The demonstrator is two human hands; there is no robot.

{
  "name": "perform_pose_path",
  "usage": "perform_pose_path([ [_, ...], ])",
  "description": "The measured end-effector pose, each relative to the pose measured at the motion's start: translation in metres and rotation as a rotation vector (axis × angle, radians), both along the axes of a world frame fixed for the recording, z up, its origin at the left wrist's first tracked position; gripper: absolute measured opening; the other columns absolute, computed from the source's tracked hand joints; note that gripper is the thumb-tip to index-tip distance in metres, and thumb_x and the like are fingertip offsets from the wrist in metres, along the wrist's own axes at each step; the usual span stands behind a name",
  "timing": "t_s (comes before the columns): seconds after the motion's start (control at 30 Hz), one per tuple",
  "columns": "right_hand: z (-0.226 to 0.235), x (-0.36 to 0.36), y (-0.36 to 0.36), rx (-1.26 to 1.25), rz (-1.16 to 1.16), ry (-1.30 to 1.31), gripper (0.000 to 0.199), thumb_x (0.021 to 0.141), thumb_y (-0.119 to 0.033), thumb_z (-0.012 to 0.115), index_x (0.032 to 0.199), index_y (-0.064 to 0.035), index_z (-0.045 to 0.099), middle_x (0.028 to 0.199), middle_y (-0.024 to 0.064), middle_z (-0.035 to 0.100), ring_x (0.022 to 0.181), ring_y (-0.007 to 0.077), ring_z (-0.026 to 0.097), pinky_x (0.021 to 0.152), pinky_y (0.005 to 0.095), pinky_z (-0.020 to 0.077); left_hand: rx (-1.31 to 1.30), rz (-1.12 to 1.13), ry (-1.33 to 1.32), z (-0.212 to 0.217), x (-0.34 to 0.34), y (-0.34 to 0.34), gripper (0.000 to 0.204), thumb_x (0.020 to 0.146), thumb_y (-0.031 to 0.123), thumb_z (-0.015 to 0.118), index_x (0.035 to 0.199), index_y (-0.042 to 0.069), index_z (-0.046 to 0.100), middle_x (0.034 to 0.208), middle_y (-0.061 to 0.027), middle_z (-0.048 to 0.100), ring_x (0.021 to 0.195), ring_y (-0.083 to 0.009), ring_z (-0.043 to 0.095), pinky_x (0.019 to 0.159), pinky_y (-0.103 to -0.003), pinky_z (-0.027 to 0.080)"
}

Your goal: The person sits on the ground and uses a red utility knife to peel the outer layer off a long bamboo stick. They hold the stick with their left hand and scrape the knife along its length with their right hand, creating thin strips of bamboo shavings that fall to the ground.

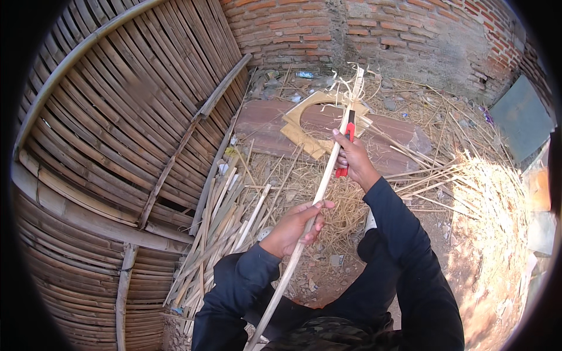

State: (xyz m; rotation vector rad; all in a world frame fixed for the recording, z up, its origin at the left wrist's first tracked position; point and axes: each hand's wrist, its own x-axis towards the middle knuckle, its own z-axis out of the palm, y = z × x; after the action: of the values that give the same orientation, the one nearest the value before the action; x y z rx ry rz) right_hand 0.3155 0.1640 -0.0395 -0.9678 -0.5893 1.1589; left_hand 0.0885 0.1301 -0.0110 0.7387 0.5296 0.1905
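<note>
A long pale bamboo strip (287,275) slants from below my lap up and away from me, with thin curled shavings (358,88) hanging about its far end. My left hand (293,229) is closed around the middle of the strip. Farther along, my right hand (356,159) grips a red and black utility knife (350,130). Its dark blade lies against the strip, and the fingers of this hand are wrapped on the handle beside the wood.
A wooden board with a round hole (293,133) lies on a reddish-brown slab (257,126). Many loose strips (205,251) lie at left beside a bamboo slat wall (134,88). Straw-like shavings (492,193) cover the ground; a brick wall (281,35) stands behind, a grey-blue sheet (523,119) at right.
</note>
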Motion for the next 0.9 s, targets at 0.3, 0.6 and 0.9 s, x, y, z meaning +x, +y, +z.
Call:
perform_pose_path([
  [0.3,0.005,-0.003,-0.019,-0.055,0.194,-0.148,0.025,0.089,-0.027,0.067,0.084,-0.0082,0.051,0.054,-0.0084,0.039,0.041,0.0014,0.033,0.037,0.0193,0.0242,0.421,-0.032,0.113,0.004,0.019,0.017,0.036,0.102,0.024,0.034,0.128,0.000,0.044,0.067,-0.0023,0.053,0.042,-0.0068,0.046,0.039,-0.020,0.038],
  [0.6,0.017,-0.008,-0.028,0.012,0.212,-0.105,0.034,0.096,-0.040,0.051,0.091,-0.0064,0.054,0.057,-0.0064,0.034,0.045,0.0034,0.031,0.042,0.0187,0.0261,0.484,0.057,0.106,0.006,0.005,0.010,0.041,0.102,0.026,0.039,0.135,0.004,0.043,0.061,0.0006,0.047,0.041,-0.0066,0.044,0.037,-0.020,0.036],
  [0.9,0.009,-0.015,-0.039,0.015,0.043,-1.174,0.042,0.093,-0.044,0.053,0.093,-0.0027,0.057,0.070,0.0096,0.056,0.061,0.0219,0.056,0.057,0.0334,0.0423,0.587,0.332,0.253,0.006,-0.003,0.022,0.039,0.100,0.030,0.043,0.128,0.005,0.053,0.056,0.0023,0.041,0.037,-0.0055,0.036,0.035,-0.020,0.031],
])
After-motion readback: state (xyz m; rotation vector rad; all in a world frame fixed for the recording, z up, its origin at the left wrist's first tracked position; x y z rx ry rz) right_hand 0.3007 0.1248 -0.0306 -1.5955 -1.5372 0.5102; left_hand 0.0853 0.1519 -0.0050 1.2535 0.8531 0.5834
